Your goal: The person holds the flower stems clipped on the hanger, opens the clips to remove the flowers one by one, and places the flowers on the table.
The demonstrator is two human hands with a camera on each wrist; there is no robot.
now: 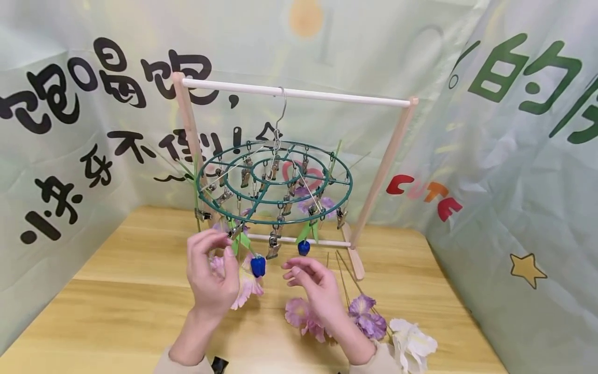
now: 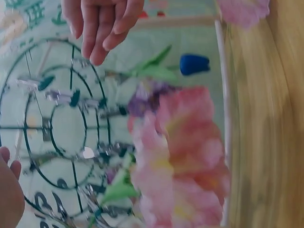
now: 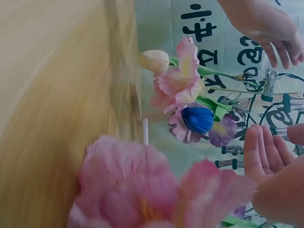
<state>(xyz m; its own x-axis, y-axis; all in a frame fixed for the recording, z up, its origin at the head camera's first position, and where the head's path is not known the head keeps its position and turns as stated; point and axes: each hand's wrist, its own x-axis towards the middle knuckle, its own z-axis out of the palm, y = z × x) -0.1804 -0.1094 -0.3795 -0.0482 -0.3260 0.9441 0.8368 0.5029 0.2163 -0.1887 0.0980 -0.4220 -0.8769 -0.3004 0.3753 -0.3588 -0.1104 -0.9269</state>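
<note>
Printed cloth (image 1: pixel 364 57) closes round a desk (image 1: pixel 117 296) and a loaded hanger (image 1: pixel 351 183)

Pale, with black and green lettering, the cloth stands to the left, far and right of the desk I am working over. I have a wooden stand (image 1: pixel 385 166) on the desk, and the green hanger hooks over its white bar (image 1: pixel 336 95). Metal clips (image 1: pixel 273 251) dangle from the hanger's rings.

At the near side, the left blue flower (image 1: pixel 258 266) hangs head down just beside the left hand (image 1: pixel 212 280), while the right blue flower (image 1: pixel 304 248) hangs near the right hand (image 1: pixel 317 285). A hanging pink flower (image 1: pixel 248 288) shows partly behind the left hand; a hanging purple flower (image 1: pixel 322 202) shows under the hanger. My right wrist view adds a white bud (image 3: pixel 154 61), hanging toward the left.

I see the left hand's thumb and fingers curved, a moderate gap between them, with nothing in their hold; whether the fingertips touch a clip, I cannot tell. The right hand is loose, fingers slightly bent, holding nothing.

On the desk, near right, lie a loose pink flower (image 1: pixel 298 312), a loose purple flower (image 1: pixel 372 323) and a white flower (image 1: pixel 413 343).
</note>
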